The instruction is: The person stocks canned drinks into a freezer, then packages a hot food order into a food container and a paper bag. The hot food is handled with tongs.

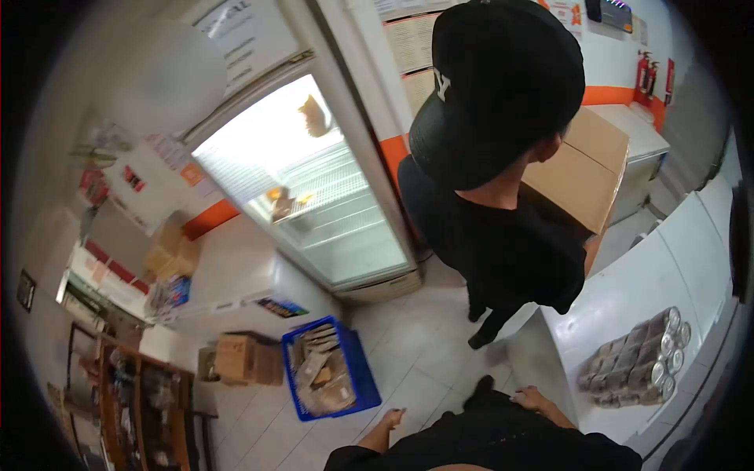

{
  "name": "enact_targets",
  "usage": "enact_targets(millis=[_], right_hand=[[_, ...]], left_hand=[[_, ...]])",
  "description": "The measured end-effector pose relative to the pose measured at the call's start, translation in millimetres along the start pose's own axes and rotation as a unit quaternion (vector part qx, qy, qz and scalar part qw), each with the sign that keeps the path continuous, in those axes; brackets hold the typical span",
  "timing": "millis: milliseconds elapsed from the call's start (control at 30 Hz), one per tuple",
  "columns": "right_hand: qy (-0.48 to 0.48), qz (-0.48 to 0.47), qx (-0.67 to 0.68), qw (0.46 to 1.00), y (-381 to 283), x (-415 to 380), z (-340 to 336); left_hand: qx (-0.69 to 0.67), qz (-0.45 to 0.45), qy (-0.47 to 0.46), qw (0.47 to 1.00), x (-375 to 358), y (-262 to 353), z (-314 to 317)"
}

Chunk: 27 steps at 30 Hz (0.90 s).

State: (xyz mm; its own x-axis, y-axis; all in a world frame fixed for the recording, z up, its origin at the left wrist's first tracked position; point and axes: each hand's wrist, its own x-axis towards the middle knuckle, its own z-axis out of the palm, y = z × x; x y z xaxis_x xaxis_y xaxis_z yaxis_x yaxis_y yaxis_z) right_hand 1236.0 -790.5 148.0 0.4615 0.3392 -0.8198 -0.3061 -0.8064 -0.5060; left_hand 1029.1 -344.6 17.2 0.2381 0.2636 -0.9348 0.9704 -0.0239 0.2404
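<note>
Tiled floor (400, 377), lit glass-door fridge (322, 228), orange-striped white walls, white chest freezer (236, 275), wooden shelves (141, 400)

A blue crate (361, 375), a black cap (503, 86), a brown box (581, 169) and an orange-striped white wall (609, 71)

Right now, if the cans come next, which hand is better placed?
Probably the right hand: it is on the same side as the cans on the white surface, and nearer to them. The left hand is farther off, closer to the blue crate.
</note>
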Motion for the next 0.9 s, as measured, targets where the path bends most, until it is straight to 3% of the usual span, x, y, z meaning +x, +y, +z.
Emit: enact_targets(millis=[67,100,133,200,267,333,367,433,467,533,567,600,667,733,767,800,833,867,900], right_hand=[[0.223,-0.152,-0.221,0.937,7,34,-9],[0.242,-0.189,-0.232,0.923,-1,49,-23],[0.249,-0.223,-0.245,0.910,-17,52,-35],[0.154,-0.187,0.034,0.970,-61,60,-69],[0.113,-0.194,-0.044,0.973,-56,117,-100],[0.228,-0.270,-0.038,0.935,-74,137,-125],[0.226,-0.261,-0.028,0.938,-93,131,-140],[0.498,-0.278,-0.159,0.806,-135,104,-168],[0.497,-0.269,-0.162,0.809,-132,113,-167],[0.531,-0.160,-0.066,0.830,-122,135,-168],[0.383,-0.115,0.088,0.912,-141,118,-182],[0.389,-0.187,0.124,0.894,-131,128,-189],[0.518,-0.164,0.061,0.837,-146,119,-207],[0.656,0.057,-0.072,0.749,-120,137,-208],[0.682,0.156,-0.045,0.713,-138,124,-218],[0.700,0.252,-0.016,0.668,-165,107,-231],[0.657,0.354,0.047,0.664,-151,115,-230],[0.607,0.445,0.109,0.649,-134,122,-225],[0.610,0.454,0.117,0.639,-136,135,-225]], left_hand=[[-0.010,0.077,0.029,0.997,23,65,-16],[-0.012,0.114,0.045,0.992,36,94,-15],[-0.018,0.146,0.060,0.987,43,127,-13],[-0.018,0.157,0.072,0.985,41,206,-10],[-0.160,0.211,0.046,0.963,18,281,-3],[-0.228,0.218,-0.013,0.949,21,356,-9],[-0.215,0.259,-0.006,0.942,34,389,-13],[-0.198,0.324,-0.017,0.925,32,464,-28],[-0.165,0.332,-0.001,0.929,31,506,-36],[-0.149,0.423,0.036,0.893,55,587,-51],[-0.149,0.417,0.012,0.897,79,632,-61],[-0.103,0.422,0.067,0.898,76,679,-65],[0.031,0.495,0.138,0.857,112,773,-75],[0.100,0.507,0.086,0.852,96,863,-76],[0.120,0.507,0.069,0.850,125,902,-69],[0.195,0.479,0.165,0.840,169,936,-64],[0.257,0.456,0.265,0.810,201,983,-60],[0.244,0.422,0.259,0.834,221,1013,-51],[0.232,0.381,0.250,0.859,236,1021,-41]])
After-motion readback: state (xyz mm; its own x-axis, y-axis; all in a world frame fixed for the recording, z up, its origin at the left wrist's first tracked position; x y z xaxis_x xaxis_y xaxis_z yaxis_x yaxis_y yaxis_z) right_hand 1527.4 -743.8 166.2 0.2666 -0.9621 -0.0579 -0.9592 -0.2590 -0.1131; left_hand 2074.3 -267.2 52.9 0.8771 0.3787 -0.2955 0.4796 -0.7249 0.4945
